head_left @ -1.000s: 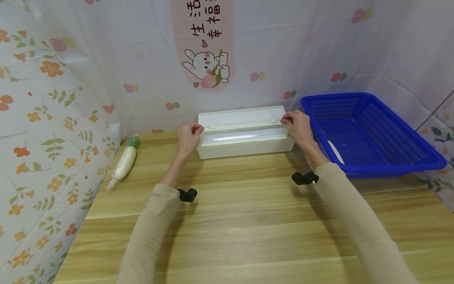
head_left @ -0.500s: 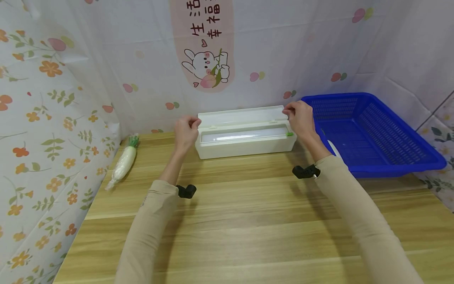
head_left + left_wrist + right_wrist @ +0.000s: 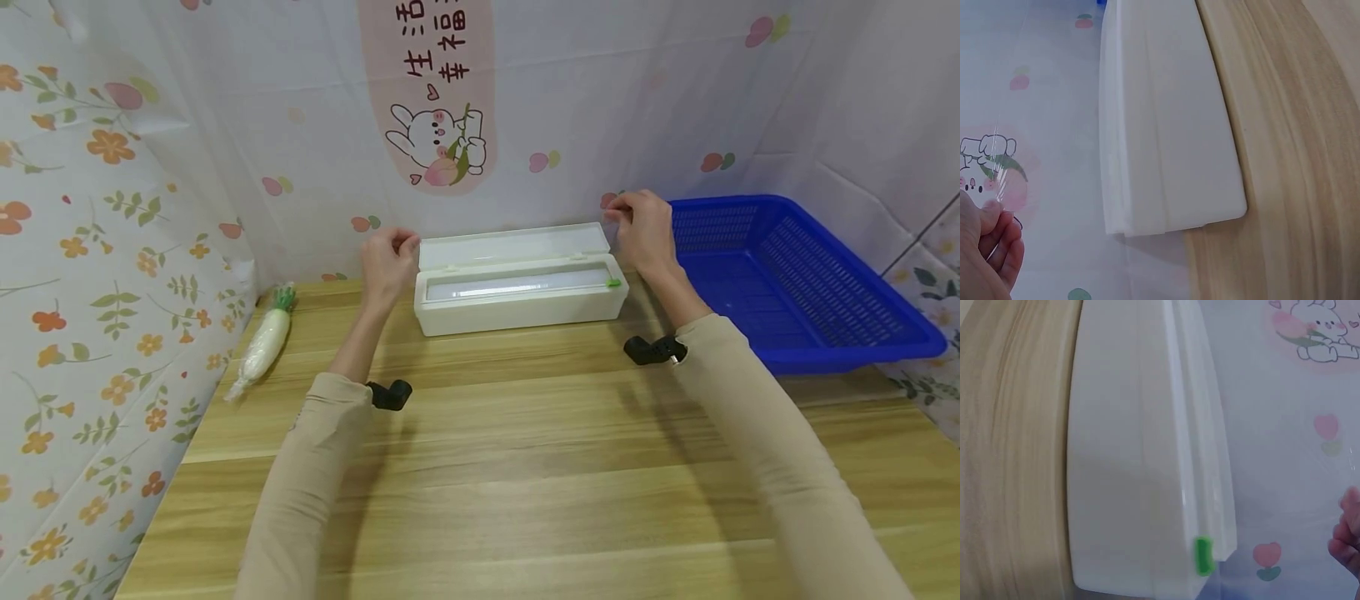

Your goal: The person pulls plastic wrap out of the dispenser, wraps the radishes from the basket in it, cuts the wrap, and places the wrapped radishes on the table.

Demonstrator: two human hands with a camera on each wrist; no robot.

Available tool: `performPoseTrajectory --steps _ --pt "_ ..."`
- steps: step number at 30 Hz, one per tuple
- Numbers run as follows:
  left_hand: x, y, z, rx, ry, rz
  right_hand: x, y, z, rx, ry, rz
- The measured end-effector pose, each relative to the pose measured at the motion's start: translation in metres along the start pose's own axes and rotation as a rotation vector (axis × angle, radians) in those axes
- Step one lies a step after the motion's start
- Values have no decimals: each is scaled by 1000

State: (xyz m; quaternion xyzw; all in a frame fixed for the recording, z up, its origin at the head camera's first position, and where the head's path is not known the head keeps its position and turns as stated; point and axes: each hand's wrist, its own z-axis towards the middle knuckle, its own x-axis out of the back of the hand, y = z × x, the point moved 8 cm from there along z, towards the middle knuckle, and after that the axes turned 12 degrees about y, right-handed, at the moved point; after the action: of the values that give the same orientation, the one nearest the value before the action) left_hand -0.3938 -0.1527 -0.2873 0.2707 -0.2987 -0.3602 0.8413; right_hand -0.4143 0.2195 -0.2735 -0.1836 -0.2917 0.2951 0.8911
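A long white cling film dispenser (image 3: 521, 312) stands by the back wall, its lid (image 3: 517, 244) tipped back and a green slider (image 3: 613, 282) at its right end. Above its left end, my left hand (image 3: 390, 265) pinches the edge of clear cling film (image 3: 1000, 178) between thumb and fingers. My right hand (image 3: 647, 232) is raised at the other end, thumb and fingertips together; in the right wrist view those fingers (image 3: 1346, 531) are partly cut off at the frame's edge. Faint creases of film show near them. The sheet between my hands is almost invisible.
At the table's left edge lies a white radish (image 3: 266, 343) with green stem ends, wrapped in film. A blue plastic basket (image 3: 847, 360) stands at the right, close to my right forearm. A patterned curtain (image 3: 300, 125) hangs directly behind the dispenser.
Both my hands have risen from the dispenser's opening, up and slightly outward to above its open lid. The film edge went up with them. The dispenser, radish and basket have stayed put.
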Motion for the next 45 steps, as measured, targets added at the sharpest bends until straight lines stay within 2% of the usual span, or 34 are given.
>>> performPoseTrajectory --steps 8,14,19,24,33,45 --pt "8 12 6 -61 34 0 7 -9 8 11 8 -16" --pt "12 18 12 -78 67 1 12 -15 13 44 12 -3" --pt "16 23 17 -68 79 -5 17 -22 18 76 27 4" --pt "21 29 21 -42 75 -15 23 -27 24 69 43 -5" --pt "30 38 30 -52 129 -34 34 -41 34 121 96 -4" --pt "38 49 40 -18 139 -32 50 -54 44 117 133 -1"
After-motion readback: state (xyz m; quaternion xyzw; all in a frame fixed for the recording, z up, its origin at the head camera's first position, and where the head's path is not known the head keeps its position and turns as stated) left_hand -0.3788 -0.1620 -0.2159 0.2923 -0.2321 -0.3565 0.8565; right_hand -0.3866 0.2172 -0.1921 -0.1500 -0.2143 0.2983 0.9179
